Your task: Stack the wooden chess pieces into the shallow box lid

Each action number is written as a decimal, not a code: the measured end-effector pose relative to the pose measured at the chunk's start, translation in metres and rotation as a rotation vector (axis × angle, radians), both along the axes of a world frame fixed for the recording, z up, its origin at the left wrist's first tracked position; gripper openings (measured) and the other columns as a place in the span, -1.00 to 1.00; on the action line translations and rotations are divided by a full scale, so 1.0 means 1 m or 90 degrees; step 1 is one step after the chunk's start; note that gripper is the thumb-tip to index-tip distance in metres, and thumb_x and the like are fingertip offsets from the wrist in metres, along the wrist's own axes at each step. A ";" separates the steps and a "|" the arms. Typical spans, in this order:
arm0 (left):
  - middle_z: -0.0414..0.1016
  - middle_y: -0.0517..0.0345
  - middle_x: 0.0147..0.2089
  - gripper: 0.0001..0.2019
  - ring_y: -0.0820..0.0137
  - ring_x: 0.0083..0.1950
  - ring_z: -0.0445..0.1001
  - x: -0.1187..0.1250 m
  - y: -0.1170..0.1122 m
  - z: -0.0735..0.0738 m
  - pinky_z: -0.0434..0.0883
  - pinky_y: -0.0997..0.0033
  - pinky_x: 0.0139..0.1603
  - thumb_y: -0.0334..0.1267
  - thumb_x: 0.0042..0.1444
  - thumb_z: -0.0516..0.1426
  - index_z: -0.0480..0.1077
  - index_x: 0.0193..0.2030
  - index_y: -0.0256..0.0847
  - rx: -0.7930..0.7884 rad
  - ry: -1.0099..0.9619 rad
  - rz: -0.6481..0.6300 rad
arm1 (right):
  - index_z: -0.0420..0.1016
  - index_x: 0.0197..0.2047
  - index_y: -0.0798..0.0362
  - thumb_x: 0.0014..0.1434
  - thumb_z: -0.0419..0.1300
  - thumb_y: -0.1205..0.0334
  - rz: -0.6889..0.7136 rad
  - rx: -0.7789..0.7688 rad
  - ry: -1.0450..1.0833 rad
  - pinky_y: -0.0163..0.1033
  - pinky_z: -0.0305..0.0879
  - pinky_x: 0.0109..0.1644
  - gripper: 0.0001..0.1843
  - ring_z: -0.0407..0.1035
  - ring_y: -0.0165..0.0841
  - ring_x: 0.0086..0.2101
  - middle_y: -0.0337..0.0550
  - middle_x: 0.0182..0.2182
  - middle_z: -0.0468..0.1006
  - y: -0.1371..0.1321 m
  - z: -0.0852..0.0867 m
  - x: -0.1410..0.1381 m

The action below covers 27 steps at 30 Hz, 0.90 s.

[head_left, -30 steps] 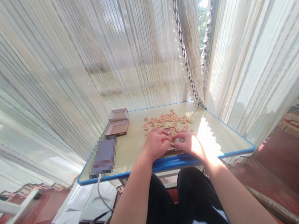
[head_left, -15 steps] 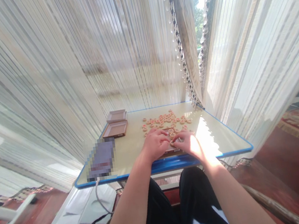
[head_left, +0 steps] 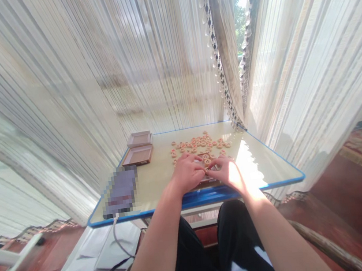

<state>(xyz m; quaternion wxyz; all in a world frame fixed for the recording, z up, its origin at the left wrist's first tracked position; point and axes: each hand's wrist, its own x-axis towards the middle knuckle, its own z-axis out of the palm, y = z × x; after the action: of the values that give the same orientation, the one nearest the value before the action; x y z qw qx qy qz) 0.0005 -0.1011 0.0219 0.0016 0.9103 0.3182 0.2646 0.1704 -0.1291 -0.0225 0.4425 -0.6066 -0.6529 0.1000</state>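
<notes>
A shallow box (head_left: 211,181) lies at the near edge of the table, mostly covered by my hands. Inside it, round wooden Chinese chess pieces (head_left: 207,162) form a short column between the hands. My left hand (head_left: 189,172) rests over the box's left part, fingers apart, its fingertips close to the column. From the right side, my right hand (head_left: 224,170) pinches a piece at the near end of that column. Beyond the box, many more Chinese chess pieces (head_left: 198,142) lie scattered, several with red markings.
Two shallow box parts, a nearer tray (head_left: 137,155) and a farther one (head_left: 139,138), sit at the back left. A pixelated dark flat object (head_left: 122,192) with a cable lies at the left. The pale table (head_left: 160,178) has a blue rim; curtains (head_left: 158,67) hang behind.
My right fingertips have shifted slightly left with the piece, closer to my left hand's fingertips. The whole view has moved a little; the scattered pieces keep their layout.
</notes>
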 end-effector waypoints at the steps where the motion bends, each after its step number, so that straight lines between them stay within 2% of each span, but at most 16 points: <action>1: 0.47 0.22 -0.10 -0.76 0.29 -0.04 0.28 0.000 0.000 0.000 0.20 0.23 0.08 -0.32 0.02 0.06 0.58 -0.39 -0.03 -0.005 -0.001 0.003 | 0.56 -0.44 0.04 -0.12 0.24 0.06 -0.003 0.004 0.000 -0.27 0.22 -0.27 -0.77 0.33 -0.34 -0.38 -0.20 -0.47 0.45 -0.001 0.001 -0.001; 5: 0.46 0.22 -0.09 -0.76 0.29 -0.04 0.27 0.000 -0.002 0.001 0.19 0.22 0.08 -0.33 0.00 0.06 0.58 -0.37 -0.02 -0.018 -0.005 0.004 | 0.56 -0.45 0.06 -0.12 0.25 0.06 -0.016 0.015 0.005 -0.26 0.22 -0.28 -0.76 0.33 -0.34 -0.42 -0.19 -0.50 0.45 -0.007 0.008 -0.003; 9: 0.46 0.19 -0.10 -0.75 0.28 -0.03 0.27 -0.001 -0.003 0.001 0.19 0.22 0.09 -0.31 0.02 0.05 0.58 -0.38 -0.04 -0.023 -0.007 0.003 | 0.57 -0.41 0.06 -0.07 0.22 0.12 0.023 0.016 -0.006 -0.29 0.22 -0.25 -0.79 0.34 -0.35 -0.37 -0.18 -0.44 0.47 -0.016 0.016 -0.002; 12: 0.46 0.17 -0.09 -0.76 0.28 -0.03 0.28 -0.001 -0.003 0.001 0.20 0.22 0.08 -0.30 0.03 0.06 0.58 -0.39 -0.05 -0.022 -0.009 0.000 | 0.56 -0.35 0.06 -0.06 0.21 0.08 0.029 -0.001 -0.019 -0.30 0.22 -0.24 -0.74 0.35 -0.35 -0.34 -0.17 -0.41 0.47 -0.020 0.019 -0.001; 18: 0.46 0.17 -0.10 -0.77 0.27 -0.03 0.28 -0.002 -0.004 0.001 0.20 0.23 0.07 -0.32 0.01 0.07 0.58 -0.39 -0.06 -0.025 -0.013 -0.003 | 0.57 -0.32 0.07 -0.07 0.21 0.01 0.034 -0.008 -0.031 -0.30 0.23 -0.24 -0.67 0.36 -0.34 -0.35 -0.16 -0.43 0.46 -0.018 0.017 0.000; 27: 0.46 0.19 -0.09 -0.73 0.28 -0.04 0.28 -0.002 -0.006 0.001 0.20 0.23 0.07 -0.35 0.03 0.03 0.58 -0.39 -0.07 -0.025 -0.017 -0.003 | 0.58 -0.35 0.08 -0.08 0.20 0.03 0.014 -0.002 -0.034 -0.29 0.24 -0.26 -0.68 0.37 -0.32 -0.36 -0.13 -0.42 0.49 -0.018 0.018 -0.002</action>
<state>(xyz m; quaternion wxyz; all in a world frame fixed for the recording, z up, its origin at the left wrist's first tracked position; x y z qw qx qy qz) -0.0011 -0.1067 0.0232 0.0244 0.9073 0.3209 0.2706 0.1686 -0.1476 -0.0045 0.4226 -0.6026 -0.6710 0.0900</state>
